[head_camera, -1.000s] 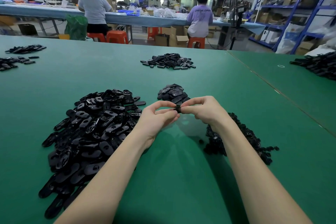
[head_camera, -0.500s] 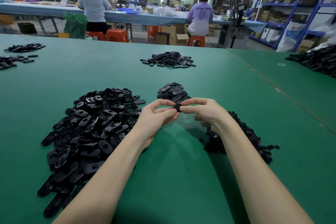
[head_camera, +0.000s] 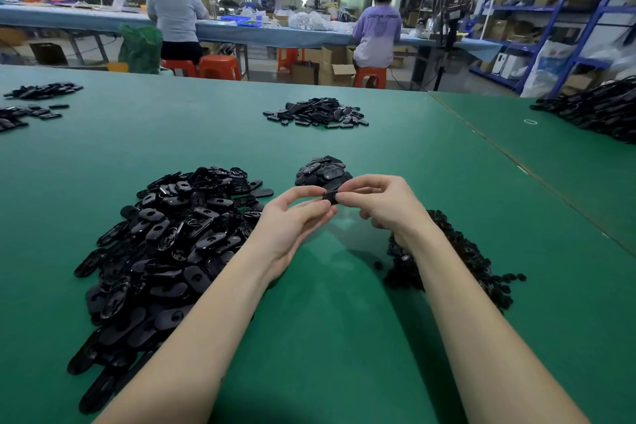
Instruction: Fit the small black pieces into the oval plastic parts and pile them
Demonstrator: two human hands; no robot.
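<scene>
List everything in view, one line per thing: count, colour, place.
green table: one, green, foreground.
large pile of oval parts: one, black, left of the arms.
heap of small pieces: one, black, under the right forearm.
small pile of oval parts: one, black, just beyond the hands.
far pile: one, black, table centre rear.
left-edge piles: two, black, far left.
right-edge pile: one, black, neighbouring table.
orange stools: several, behind the table.
seated workers: two, at the blue bench.
blue shelving: right wall.
held part: one, black, between both hands.
left hand: pinches the held part.
right hand: pinches the held part.
</scene>
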